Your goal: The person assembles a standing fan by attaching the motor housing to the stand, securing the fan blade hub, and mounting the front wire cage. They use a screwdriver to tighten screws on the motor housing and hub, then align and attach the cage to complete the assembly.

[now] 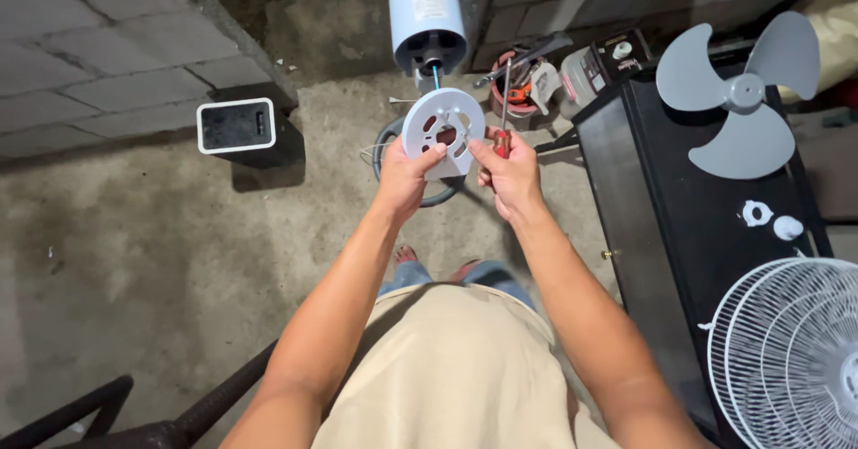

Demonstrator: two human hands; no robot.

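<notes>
My left hand (407, 174) grips the lower left edge of a round grey plastic fan plate (442, 127) with several cut-outs, held upright in front of me. My right hand (509, 174) pinches the plate's right edge and also holds a red-handled screwdriver (505, 114) with its shaft pointing up. Just beyond the plate stands the grey fan motor housing (427, 20) with a thin shaft sticking out of it.
A black cabinet (661, 208) on the right carries a grey fan blade (737, 92), small white caps (770, 218) and white wire fan guards (791, 351). A black box with a white frame (237, 127) sits left on the concrete floor. Tools (527, 74) lie behind.
</notes>
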